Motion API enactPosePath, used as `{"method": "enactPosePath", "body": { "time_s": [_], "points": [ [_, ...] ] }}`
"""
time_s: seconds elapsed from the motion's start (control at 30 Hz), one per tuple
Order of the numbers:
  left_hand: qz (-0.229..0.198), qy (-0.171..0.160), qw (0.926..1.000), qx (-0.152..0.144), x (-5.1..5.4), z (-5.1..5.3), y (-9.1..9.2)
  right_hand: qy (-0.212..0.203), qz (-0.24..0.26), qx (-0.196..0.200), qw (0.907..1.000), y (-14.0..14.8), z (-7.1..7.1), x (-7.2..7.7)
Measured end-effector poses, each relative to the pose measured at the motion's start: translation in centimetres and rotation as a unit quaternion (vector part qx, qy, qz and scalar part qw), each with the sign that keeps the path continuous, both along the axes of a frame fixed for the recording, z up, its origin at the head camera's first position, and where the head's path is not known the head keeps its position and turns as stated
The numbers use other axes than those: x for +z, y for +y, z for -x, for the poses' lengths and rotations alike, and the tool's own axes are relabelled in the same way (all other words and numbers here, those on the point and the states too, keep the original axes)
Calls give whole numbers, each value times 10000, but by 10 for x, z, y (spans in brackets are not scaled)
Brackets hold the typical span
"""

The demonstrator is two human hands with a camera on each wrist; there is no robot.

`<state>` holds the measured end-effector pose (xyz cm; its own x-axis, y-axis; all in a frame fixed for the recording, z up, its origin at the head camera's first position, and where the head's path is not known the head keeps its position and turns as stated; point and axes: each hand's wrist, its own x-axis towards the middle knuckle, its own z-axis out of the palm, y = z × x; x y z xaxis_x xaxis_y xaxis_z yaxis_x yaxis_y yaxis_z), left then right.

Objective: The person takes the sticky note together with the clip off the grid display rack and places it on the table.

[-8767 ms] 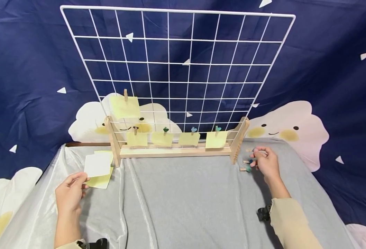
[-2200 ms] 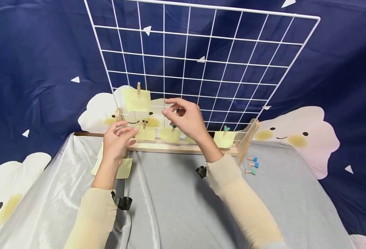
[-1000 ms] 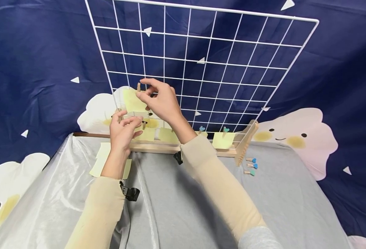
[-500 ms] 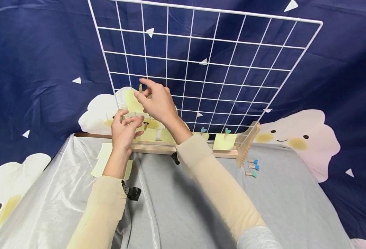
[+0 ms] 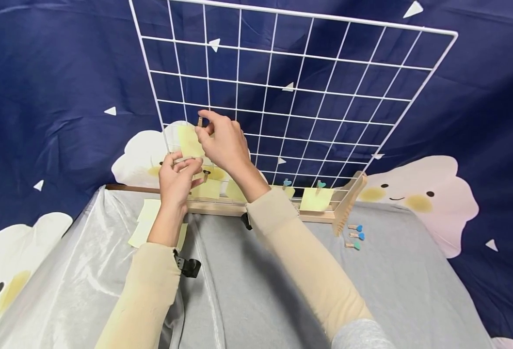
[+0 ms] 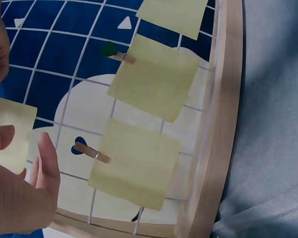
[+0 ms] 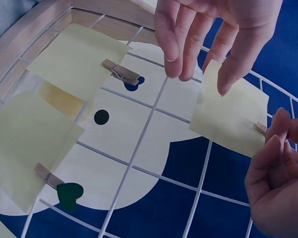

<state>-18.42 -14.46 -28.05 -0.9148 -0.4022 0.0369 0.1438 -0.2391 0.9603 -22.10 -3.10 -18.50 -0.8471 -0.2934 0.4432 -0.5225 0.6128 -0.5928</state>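
High on the left of a white wire grid [image 5: 263,102] hangs a yellow paper note [image 7: 233,111], held by a wooden clothespin [image 7: 260,128]. My right hand [image 5: 227,143] pinches the upper end of that clothespin with thumb and fingertips. At the note's lower edge is my left hand [image 5: 177,182]; in the right wrist view its thumb lies over the front of the paper, with fingers behind the edge. Below, more notes hang in a row, among them a left one [image 6: 136,163] under a clothespin [image 6: 92,151] and another [image 6: 156,77] under a green-heart clothespin [image 6: 120,53].
The grid stands in a wooden base [image 5: 217,208] with a notched right post [image 5: 348,203]. Two blue-heart clothespins [image 5: 357,236] and one green-heart clothespin [image 5: 353,245] lie on the grey cloth [image 5: 317,271] to the right. Loose paper notes [image 5: 142,232] lie at left.
My left hand carried a paper up from the left stack to the grid. My right hand left the loose clothespins and moved left to the clothespin on the upper note, where it stays.
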Motion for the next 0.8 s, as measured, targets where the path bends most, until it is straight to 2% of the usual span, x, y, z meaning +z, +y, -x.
{"method": "enactPosePath", "body": {
  "time_s": [0.23,0.5,0.8],
  "points": [
    [-11,120,9998,144,5,0,1,268,-235,-208,9991,0,0,4],
    [-308,448,9977,394,11,-1,0,333,-43,-210,9992,1,1,2],
    [-231,560,9969,507,11,-3,-2,1125,28,-629,9917,3,2,-5]
  ]
}}
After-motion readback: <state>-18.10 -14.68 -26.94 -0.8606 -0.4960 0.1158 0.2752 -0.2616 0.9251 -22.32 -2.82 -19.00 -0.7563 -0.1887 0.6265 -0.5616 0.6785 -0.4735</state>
